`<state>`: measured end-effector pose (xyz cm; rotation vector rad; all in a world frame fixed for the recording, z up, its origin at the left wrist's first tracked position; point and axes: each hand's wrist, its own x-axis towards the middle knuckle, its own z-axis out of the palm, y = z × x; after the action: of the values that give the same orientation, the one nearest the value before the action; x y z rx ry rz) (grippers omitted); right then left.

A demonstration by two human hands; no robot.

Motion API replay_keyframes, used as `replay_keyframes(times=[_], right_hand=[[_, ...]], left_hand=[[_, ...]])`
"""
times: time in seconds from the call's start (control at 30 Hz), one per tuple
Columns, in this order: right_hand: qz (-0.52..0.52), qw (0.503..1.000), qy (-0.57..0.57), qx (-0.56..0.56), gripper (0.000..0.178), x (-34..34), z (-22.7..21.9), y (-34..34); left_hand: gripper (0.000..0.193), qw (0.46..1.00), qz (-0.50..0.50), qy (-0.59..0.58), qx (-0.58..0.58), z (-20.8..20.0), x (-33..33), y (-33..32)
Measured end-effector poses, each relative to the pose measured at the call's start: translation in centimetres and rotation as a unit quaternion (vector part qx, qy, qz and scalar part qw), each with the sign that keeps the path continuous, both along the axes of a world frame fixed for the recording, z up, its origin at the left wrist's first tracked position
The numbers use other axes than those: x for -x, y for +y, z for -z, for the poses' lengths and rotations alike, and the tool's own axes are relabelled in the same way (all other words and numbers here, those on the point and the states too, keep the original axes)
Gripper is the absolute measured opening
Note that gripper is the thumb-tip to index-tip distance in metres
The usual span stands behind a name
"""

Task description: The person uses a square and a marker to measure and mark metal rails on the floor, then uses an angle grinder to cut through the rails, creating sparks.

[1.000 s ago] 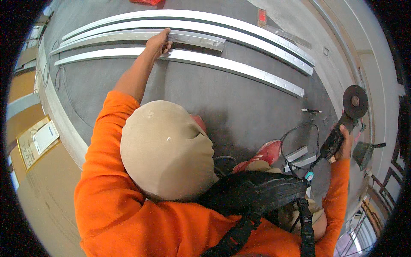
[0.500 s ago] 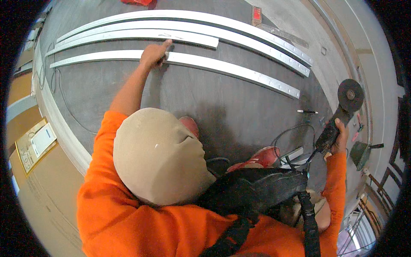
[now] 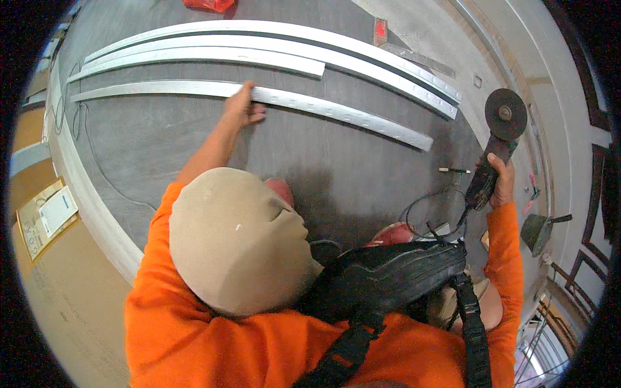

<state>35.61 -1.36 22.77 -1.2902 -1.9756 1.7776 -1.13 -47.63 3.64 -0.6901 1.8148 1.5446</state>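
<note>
One silver bar [image 3: 343, 115], against left hand [image 3: 240, 108]

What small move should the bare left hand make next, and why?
Probably close the left hand around the nearest long silver metal bar: the hand overlaps it in view, but a firm grip isn't visible, and the right hand holds the black angle grinder apart from the bar.

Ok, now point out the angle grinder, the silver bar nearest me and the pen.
Angle grinder [image 3: 499, 148], head view: the dark housing, near its middle.
Nearest silver bar [image 3: 286, 99], head view: the upper face, near mid-length.
Pen [image 3: 455, 171], head view: the middle of its barrel.
</note>
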Motion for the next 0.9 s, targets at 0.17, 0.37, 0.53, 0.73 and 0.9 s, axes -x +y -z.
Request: replay_keyframes(times=[0.17, 0.37, 0.53, 0.73, 0.9], right_hand=[[-0.062, 0.998, 0.001, 0.005, 0.04, 3.2, -0.2, -2.0], [-0.161, 0.987, -0.015, -0.004, 0.043, 7.4, 0.0, -3.7], [-0.259, 0.966, -0.015, -0.014, 0.044, 11.1, 0.3, -7.7], [-0.344, 0.938, -0.034, -0.033, 0.045, 12.7, 0.5, -9.8], [-0.402, 0.913, -0.024, -0.061, 0.046, 13.1, 0.4, -10.4]], left_hand=[[0.071, 0.978, -0.181, 0.096, -0.035, -1.9, 6.3, -13.2], [0.062, 0.865, -0.373, 0.175, -0.286, -3.8, 2.0, -9.3], [0.055, 0.883, -0.327, 0.213, -0.262, -4.1, 4.1, -12.6], [0.056, 0.831, -0.309, 0.232, -0.401, -8.2, 2.0, -10.0], [0.058, 0.851, -0.301, 0.229, -0.364, -8.6, 2.1, -8.2]])
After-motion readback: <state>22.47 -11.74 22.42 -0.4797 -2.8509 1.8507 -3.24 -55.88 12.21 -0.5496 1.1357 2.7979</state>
